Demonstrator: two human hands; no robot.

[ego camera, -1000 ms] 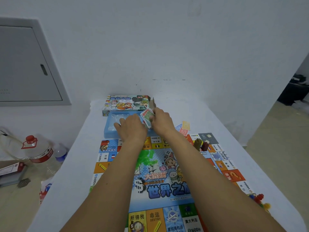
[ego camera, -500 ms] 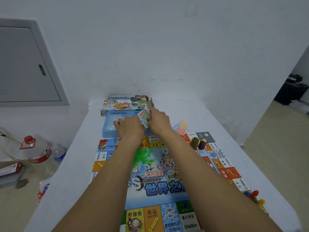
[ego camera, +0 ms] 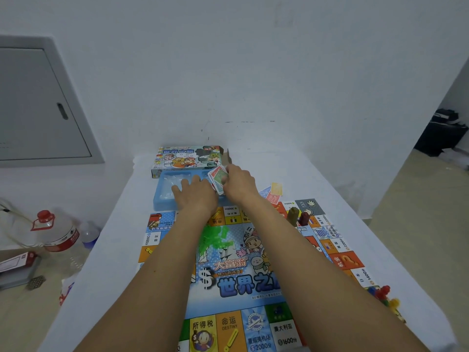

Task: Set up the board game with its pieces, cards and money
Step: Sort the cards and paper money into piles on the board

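The colourful game board (ego camera: 228, 280) lies open on the white table (ego camera: 106, 262). Beyond it sits a blue plastic tray (ego camera: 165, 191), and behind that the game box (ego camera: 185, 158). My right hand (ego camera: 239, 184) grips a stack of cards (ego camera: 217, 178) over the tray's right part. My left hand (ego camera: 195, 194) lies over the tray with fingers spread, close beside the cards. Loose cards (ego camera: 275, 190) lie to the right of the tray. Two dark pieces (ego camera: 299, 217) stand on the board's far right corner. Small coloured pawns (ego camera: 383, 297) lie by the board's right edge.
A white wall rises just behind the table. On the floor to the left stand a large water bottle (ego camera: 55, 235) with a red cap, a smaller bottle (ego camera: 88, 232) and a red-edged box (ego camera: 17, 262). Dark items (ego camera: 441, 133) sit on the floor at far right.
Both hands and the card stack have stayed over the tray, with only a slight shift. The view has tilted a little.
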